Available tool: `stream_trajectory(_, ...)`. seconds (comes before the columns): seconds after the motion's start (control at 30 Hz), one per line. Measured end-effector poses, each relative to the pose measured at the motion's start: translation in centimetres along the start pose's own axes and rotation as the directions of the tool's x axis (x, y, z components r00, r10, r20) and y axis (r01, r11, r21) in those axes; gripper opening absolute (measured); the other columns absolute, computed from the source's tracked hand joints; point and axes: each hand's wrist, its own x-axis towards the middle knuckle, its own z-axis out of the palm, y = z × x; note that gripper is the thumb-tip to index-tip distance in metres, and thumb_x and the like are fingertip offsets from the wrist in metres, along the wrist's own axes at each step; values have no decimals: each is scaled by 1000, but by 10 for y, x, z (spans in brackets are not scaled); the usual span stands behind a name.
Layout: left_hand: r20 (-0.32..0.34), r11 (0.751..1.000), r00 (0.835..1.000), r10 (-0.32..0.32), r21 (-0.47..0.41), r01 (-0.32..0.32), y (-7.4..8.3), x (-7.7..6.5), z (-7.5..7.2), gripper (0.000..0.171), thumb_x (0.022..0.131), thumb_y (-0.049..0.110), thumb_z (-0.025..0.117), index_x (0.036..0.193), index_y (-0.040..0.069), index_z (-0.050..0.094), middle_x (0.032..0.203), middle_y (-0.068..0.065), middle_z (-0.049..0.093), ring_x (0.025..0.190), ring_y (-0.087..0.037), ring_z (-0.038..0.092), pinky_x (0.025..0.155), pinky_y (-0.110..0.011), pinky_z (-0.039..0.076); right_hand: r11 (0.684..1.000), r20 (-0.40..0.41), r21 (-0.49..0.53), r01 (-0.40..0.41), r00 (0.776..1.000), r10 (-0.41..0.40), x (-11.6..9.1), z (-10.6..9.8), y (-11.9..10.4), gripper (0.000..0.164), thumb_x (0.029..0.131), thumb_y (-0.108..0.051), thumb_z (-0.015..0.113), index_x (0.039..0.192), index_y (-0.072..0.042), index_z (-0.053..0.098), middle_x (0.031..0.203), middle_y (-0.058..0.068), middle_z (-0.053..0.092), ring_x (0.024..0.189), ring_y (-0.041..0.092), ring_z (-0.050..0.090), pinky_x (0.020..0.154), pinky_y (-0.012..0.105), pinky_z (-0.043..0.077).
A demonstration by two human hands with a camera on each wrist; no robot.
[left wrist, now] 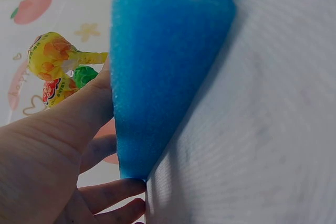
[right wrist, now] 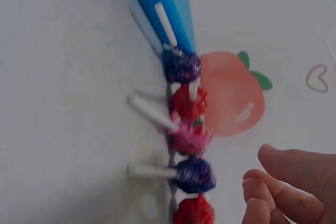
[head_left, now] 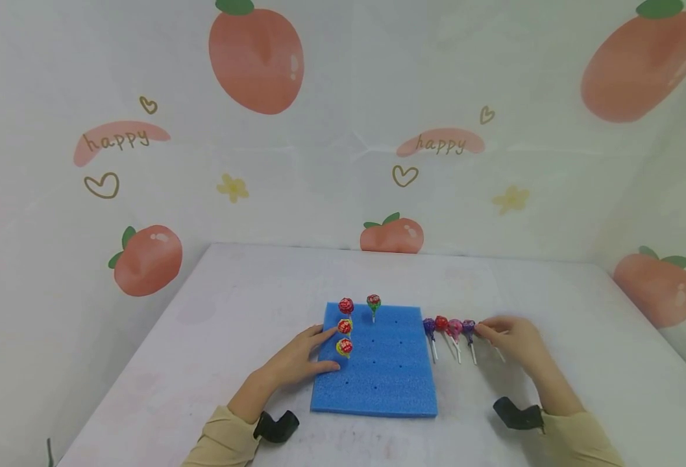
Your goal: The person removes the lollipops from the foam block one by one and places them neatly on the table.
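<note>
My left hand (head_left: 296, 360) rests at the left edge of a blue foam board (head_left: 389, 395), thumb and fingers spread, with fingertips over its top. Beside those fingers, a red lollipop (head_left: 346, 305) and two yellow-and-red lollipops (head_left: 344, 347) stand in the board's left column. A green-and-red lollipop (head_left: 374, 301) stands in the far row. My right hand (head_left: 514, 337) hovers with loosely bent fingers at the right end of a row of loose lollipops. Nearest it are a purple lollipop (right wrist: 194, 176) and a red lollipop (right wrist: 194, 212), the latter mostly hidden in the head view.
Another purple lollipop (head_left: 429, 325), a red one (head_left: 441, 322) and a pink one (head_left: 454, 329) lie beside the board's right edge, sticks towards me. Small holes dot the board. A white table (head_left: 249, 292) meets a fruit-patterned backdrop (head_left: 331, 175) behind.
</note>
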Motion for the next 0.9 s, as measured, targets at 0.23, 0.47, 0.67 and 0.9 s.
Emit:
stream_trajectory(0.23,0,1000,1000,0,-2,0,0,-1,0,70,84,44,65,143,18,39,149,-21,33,138,-41,30,107,-59,32,993,-7,-2,115,993,-115,0,14,-24,33,88,-32,63,101,-3,69,99,16,67,88,25,58,69,33,52)
stream_trajectory(0.47,-3,1000,1000,1,7,-1,0,-1,1,71,84,45,65,143,16,40,148,-22,33,138,-41,30,108,-59,31,975,27,102,198,979,-202,5,28,-47,25,88,-26,64,97,-4,69,86,10,69,75,15,57,58,24,48)
stream_trajectory(0.67,-1,1000,1000,-3,8,3,0,-1,2,71,83,46,65,143,16,40,148,-22,33,138,-41,30,108,-59,31,952,-2,129,278,960,-280,12,40,-65,21,86,-21,66,94,-2,70,88,11,69,76,14,56,57,21,47)
stream_trajectory(0.9,1,1000,1000,-13,3,13,1,0,0,71,83,45,65,143,17,39,148,-21,33,138,-41,30,108,-59,31,924,-18,125,362,932,-363,18,52,-81,21,86,-19,66,94,0,70,86,14,69,76,18,61,62,24,53)
